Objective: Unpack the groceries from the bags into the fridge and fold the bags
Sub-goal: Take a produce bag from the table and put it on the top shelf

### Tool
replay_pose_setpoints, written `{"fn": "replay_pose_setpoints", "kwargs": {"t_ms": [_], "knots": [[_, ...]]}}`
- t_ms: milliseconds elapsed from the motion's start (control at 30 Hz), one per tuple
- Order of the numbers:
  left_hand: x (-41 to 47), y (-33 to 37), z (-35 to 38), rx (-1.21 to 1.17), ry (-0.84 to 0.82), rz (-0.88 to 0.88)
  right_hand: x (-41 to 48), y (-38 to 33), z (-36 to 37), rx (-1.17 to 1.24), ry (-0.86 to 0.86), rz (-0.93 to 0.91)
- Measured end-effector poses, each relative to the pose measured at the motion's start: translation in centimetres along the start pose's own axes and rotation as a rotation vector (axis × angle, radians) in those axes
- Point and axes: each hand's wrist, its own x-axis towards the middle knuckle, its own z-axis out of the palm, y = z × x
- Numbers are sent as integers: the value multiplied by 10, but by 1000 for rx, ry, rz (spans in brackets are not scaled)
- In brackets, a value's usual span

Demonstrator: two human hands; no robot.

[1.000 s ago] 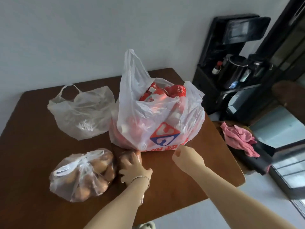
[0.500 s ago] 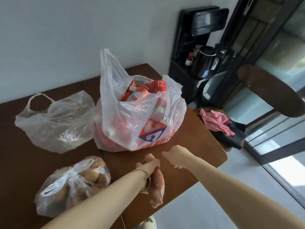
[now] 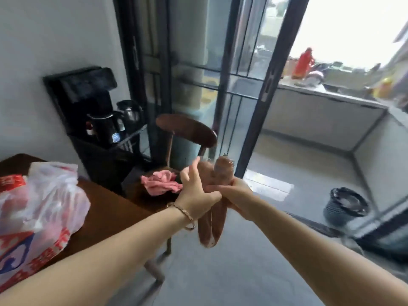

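Brown table (image 3: 114, 208), grocery bag (image 3: 44, 195), grey floor (image 3: 220, 272)

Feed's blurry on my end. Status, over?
Left hand and right hand both grip the sausage pack, off the table. Grocery bag on table, loaded. Wooden chair directly ahead.

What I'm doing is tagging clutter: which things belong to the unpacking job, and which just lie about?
Job: brown food pack, gripped by left hand and right hand; grocery bag.
Lying about: pink cloth, chair, kettle, bin.
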Motion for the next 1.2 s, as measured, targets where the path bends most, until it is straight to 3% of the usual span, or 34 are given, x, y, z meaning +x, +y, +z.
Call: {"fn": "replay_pose_setpoints", "kwargs": {"t_ms": [300,600,933,1200], "knots": [[38,199,274,299,-355,347,-137,56,-325,-119,722,-49],[-9,395,542,580,-671,828,-324,92,-570,-129,1394,110],[-96,585,786,602,-841,1396,-516,128,-739,-156,1957,391],[-190,708,906,369,-955,1578,-650,128,-826,-139,2287,423]]}}
